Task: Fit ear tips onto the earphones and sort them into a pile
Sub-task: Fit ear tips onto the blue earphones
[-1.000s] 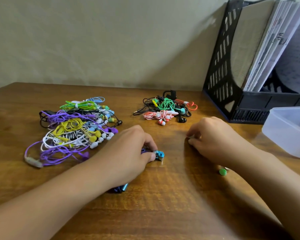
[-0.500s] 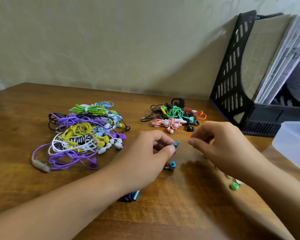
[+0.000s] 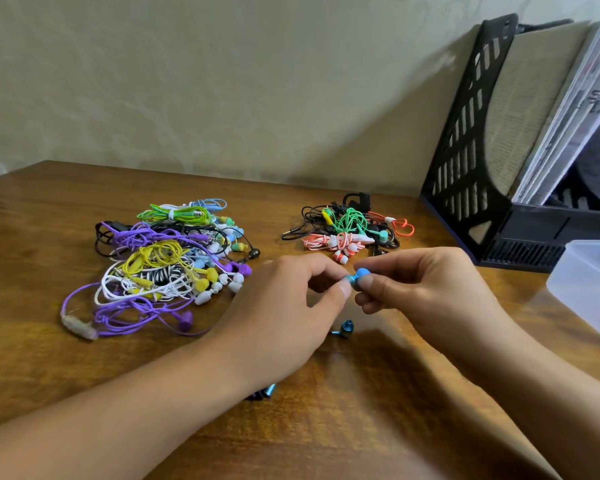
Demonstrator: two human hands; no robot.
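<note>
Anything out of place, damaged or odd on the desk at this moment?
Nothing stands out. The left hand pinches a blue earbud while the right hand presses a blue ear tip against it. Its twin earbud lies loose on the wooden desk below.

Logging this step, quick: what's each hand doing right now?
Left hand: pinching the blue earbud.
Right hand: pinching the blue ear tip against that earbud.
</note>
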